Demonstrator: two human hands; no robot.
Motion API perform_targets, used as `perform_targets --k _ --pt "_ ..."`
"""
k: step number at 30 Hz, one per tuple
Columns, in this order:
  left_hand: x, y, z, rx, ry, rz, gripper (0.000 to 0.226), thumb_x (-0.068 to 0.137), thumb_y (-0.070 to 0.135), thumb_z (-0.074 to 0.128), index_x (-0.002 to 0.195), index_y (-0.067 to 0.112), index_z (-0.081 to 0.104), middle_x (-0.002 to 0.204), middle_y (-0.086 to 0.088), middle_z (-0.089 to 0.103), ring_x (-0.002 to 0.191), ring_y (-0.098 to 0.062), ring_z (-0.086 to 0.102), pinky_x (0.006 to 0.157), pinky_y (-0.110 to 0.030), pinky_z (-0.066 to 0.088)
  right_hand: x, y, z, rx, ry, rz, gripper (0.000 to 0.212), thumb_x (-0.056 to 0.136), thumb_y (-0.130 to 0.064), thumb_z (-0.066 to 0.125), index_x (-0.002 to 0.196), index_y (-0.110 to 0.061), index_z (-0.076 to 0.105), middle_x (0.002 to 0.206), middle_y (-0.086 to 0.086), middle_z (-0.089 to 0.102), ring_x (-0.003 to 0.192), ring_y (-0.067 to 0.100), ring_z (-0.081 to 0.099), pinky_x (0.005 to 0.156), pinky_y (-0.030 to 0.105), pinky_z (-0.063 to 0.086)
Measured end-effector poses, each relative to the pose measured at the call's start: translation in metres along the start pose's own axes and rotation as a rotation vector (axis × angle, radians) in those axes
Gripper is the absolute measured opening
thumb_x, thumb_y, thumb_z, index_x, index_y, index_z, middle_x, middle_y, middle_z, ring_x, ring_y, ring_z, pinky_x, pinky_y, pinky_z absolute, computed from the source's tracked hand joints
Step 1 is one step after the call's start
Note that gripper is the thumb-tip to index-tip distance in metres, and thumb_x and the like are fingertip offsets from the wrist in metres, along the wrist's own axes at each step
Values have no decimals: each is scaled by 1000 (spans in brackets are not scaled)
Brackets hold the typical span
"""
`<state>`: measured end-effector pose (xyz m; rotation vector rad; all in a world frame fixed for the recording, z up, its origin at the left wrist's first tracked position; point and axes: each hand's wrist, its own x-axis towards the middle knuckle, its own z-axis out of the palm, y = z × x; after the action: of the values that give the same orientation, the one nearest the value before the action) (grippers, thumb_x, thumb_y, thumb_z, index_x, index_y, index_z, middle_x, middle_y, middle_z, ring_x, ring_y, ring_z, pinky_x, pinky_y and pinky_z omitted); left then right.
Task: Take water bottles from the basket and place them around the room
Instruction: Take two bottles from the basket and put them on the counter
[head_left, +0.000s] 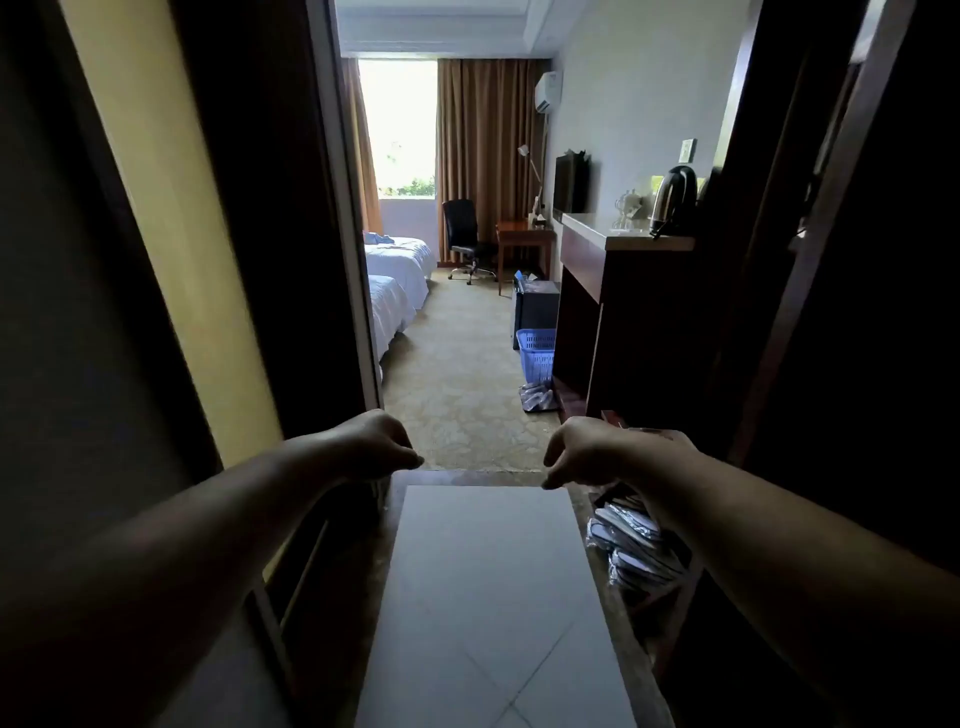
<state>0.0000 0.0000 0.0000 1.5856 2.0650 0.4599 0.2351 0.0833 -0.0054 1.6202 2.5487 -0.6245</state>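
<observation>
I'm in the entry hall, both arms stretched forward over the tiled floor (493, 597). Left hand (371, 444) grip is curled narrow, fingertips pinched, holding nothing. Right hand (582, 452) is the same: closed loosely, empty. The basket (536, 353) sits on the carpet (457, 364) ahead, against the dark bench (623, 239) with a kettle (670, 200) on top. Can't see bottles in it.
</observation>
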Motion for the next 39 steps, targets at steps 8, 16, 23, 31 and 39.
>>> perform_targets --k 8,16,23,31,39 --pt "111 29 -15 26 13 27 27 84 22 69 93 -3 71 73 -8 61 65 -15 53 60 -23 40 100 37 -40 -39 22 3 39 79 -26 76 113 -9 71 110 9 72 88 18 66 72 24 47" --pt "183 34 -6 80 32 46 24 83 26 68 96 6 72 101 -11 72 93 -22 67 80 -32 53 172 62 -64 -10 42 -12 40 78 -25 77 115 -9 69 118 6 69 107 18 64 90 27 49" --pt "252 25 -11 83 10 40 25 82 27 69 96 7 71 100 -9 71 78 -17 62 76 -32 55 240 58 -67 -11 35 -27 41 76 -26 78 114 -12 69 118 4 69 106 17 64 91 27 51" --pt "374 6 -55 76 -32 25 21 82 28 69 86 7 70 85 -15 70 50 -13 56 48 -17 46 351 45 -95 14 21 -14 46 77 -27 78 117 -10 67 117 6 70 104 18 67 93 32 53" --pt "498 -15 -91 105 -56 29 22 80 32 68 83 10 71 79 -8 67 67 -18 59 77 -37 56 477 32 -120 22 1 22 45 77 -27 77 114 -4 68 118 12 69 106 25 66 92 36 53"
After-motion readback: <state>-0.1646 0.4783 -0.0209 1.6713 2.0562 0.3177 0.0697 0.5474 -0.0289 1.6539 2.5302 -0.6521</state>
